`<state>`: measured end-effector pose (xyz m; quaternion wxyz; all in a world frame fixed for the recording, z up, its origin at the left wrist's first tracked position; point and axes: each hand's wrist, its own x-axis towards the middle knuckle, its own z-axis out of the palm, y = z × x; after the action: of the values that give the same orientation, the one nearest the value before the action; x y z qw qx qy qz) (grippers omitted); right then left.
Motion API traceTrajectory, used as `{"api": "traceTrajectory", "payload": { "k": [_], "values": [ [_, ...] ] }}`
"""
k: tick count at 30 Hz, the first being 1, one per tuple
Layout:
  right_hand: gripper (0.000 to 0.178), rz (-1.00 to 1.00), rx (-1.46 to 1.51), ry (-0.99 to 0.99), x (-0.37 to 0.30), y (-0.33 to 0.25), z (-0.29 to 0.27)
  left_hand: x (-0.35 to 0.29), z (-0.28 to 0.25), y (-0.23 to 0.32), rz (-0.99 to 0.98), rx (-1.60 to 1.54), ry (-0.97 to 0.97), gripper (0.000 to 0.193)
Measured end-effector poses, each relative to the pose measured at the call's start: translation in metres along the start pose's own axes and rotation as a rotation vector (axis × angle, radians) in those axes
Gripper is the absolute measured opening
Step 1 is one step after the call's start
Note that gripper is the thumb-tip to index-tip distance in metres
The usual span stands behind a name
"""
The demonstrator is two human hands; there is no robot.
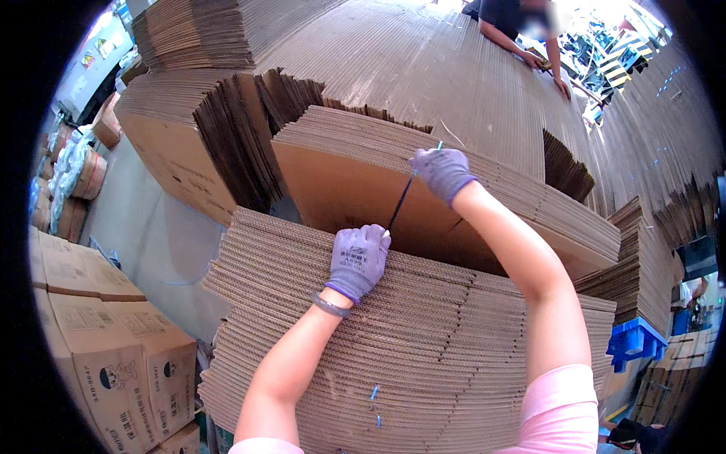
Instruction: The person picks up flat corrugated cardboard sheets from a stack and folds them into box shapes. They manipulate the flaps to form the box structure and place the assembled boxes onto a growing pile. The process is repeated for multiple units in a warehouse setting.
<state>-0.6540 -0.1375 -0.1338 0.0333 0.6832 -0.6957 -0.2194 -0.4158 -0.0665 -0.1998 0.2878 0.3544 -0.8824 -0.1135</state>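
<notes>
Pink sleeves [563, 405] sit lowest, and under the bare forearms lies the near stack [423, 348] of flattened cardboard, with two short blue bits of strap [374, 393] on it. The left hand [358, 261] is just above the stack's far edge, its fingers curled tight, pinching the lower end of a dark strap [401, 203]. The right hand [442, 174], fingers also bent in and gripping, holds the strap's upper end, so it runs taut and slanting in front of the middle bundle [355, 185], just beyond the near stack.

The strap work looks midway: both ends are in hand, but whether it is being fastened or taken off I cannot tell. Other bundles stand around.

Dark printing and a cartoon face mark the cartons [121, 386] at left; the left glove's back is printed too, and the grey machine [94, 64] bears yellow warning triangles.
</notes>
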Motion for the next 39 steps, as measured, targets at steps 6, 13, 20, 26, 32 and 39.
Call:
{"api": "traceTrajectory", "payload": {
  "k": [6,13,20,26,32,39],
  "values": [
    [0.028,-0.013,-0.168,-0.317,-0.036,0.056,0.011,-0.011,-0.004,-0.009,-0.054,-0.01,-0.036,0.017],
    [0.029,-0.031,-0.138,-0.008,0.014,0.032,-0.046,-0.015,-0.008,-0.014,-0.096,0.114,-0.069,0.017],
    [0.027,0.054,-0.179,-0.16,0.033,0.071,0.027,-0.017,-0.002,-0.015,-0.051,0.064,-0.009,0.017],
    [0.03,-0.005,-0.341,-0.197,-0.029,0.136,0.009,-0.008,-0.004,-0.004,-0.066,0.091,0.021,0.016],
    [0.031,-0.134,-0.162,-0.079,0.01,0.005,-0.004,-0.009,-0.006,-0.009,-0.048,0.05,-0.042,0.017],
    [0.028,-0.088,-0.386,-0.42,-0.04,0.102,0.032,-0.01,-0.004,-0.008,-0.036,-0.002,-0.017,0.018]
  ]
}}
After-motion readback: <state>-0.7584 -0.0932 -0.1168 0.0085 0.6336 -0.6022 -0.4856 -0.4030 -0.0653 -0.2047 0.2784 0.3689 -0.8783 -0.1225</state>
